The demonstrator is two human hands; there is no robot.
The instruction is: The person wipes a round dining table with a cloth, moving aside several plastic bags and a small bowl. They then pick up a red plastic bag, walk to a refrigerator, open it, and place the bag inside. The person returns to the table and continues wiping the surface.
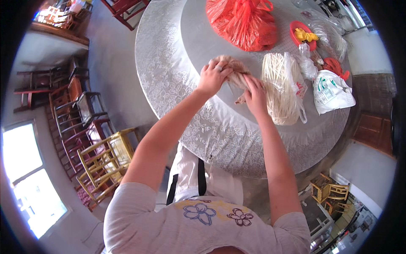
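Writing: the white bag [333, 93], well to the right of the right hand, carries green print, small and slanted. A translucent plastic bag [296, 78], just right of the same hand, shows reddish marks, too small to make out.

Pose: both arms reach forward from the lower edge over the round surface [163, 72], its cover patterned with pale flowers. Left hand [215, 77]: comes in from the lower left, back of the hand up, fingers curled over the tan cloth [237, 67] and gripping it. Right hand [256, 91]: forearm nearly straight ahead, fingers pointing forward and a little left, closed on the near right part of the cloth. The cloth is bunched between the two hands; one loose end hangs just left of the right hand. Whether it touches the surface, cannot tell.

Surroundings: a bundle of pale strands [275, 91] lies just right of the right hand. Beyond both hands, a full red plastic bag [243, 23]. Farther off, ahead and to the right of the right hand, a red basin [292, 30] with a yellow item [305, 35] in it.
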